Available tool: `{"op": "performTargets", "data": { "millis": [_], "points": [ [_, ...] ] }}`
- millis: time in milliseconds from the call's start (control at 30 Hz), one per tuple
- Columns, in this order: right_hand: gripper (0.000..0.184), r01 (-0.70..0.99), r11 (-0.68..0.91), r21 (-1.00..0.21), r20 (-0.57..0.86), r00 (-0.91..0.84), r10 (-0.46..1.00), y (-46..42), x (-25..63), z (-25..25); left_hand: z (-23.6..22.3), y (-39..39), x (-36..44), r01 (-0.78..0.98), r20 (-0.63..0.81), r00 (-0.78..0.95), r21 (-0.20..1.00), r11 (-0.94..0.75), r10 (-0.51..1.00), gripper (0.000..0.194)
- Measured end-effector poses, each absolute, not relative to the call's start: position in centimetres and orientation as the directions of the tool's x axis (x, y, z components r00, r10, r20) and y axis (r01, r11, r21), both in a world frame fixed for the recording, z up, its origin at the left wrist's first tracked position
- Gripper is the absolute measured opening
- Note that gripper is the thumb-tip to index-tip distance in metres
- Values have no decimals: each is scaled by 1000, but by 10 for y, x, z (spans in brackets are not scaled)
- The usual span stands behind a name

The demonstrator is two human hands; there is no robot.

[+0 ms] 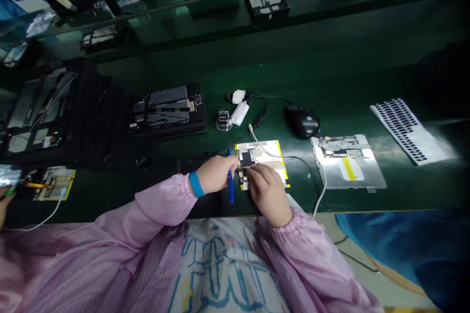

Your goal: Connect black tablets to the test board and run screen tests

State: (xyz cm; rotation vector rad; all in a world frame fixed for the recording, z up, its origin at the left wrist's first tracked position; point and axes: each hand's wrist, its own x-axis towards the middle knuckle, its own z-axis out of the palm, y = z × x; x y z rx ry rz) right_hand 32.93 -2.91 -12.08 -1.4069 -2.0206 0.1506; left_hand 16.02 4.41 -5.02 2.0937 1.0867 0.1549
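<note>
We're gripping a slim blue plastic pry tool (230,187) in our closed left hand (215,174), while our half-curled right hand (268,193) is resting on a flat yellow-edged device panel (261,152), its grip hidden, near the black computer mouse (303,121).

The left hand (215,174), wearing a blue wristband (197,184), is gripping a blue plastic tool (230,183) beside the edge of a flat electronic panel (261,156) trimmed with yellow tape, while the right hand (267,190) is resting on the panel's lower edge. A white cable (262,146) is lying across the panel. On the green surface (330,58), a black HP mouse (303,121) and a silver metal plate (347,161) are sitting to the right, and a tally counter (223,120) is standing just beyond the panel.
</note>
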Motion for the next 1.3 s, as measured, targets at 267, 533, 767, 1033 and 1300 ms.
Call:
{"op": "performTargets", "data": {
  "millis": [267,533,767,1033,1300],
  "points": [
    [27,800,417,-431,457,-205,865,-30,330,-122,-48,43,163,685,-257,607,648,-331,752,16],
    [30,819,396,-415,419,-214,883,-30,329,-121,-48,42,164,710,-275,603,614,-346,749,15],
    [32,819,384,-427,387,-219,896,-31,329,-120,-49,41,163,706,-261,600,617,-348,756,14],
    [30,829,403,-387,394,-247,885,-31,329,-120,-48,41,163,704,-267,606,618,-349,749,12],
    [30,865,319,-386,308,-205,929,-30,322,-106,-47,40,163,696,-255,607,628,-348,753,15]
  ]
}}
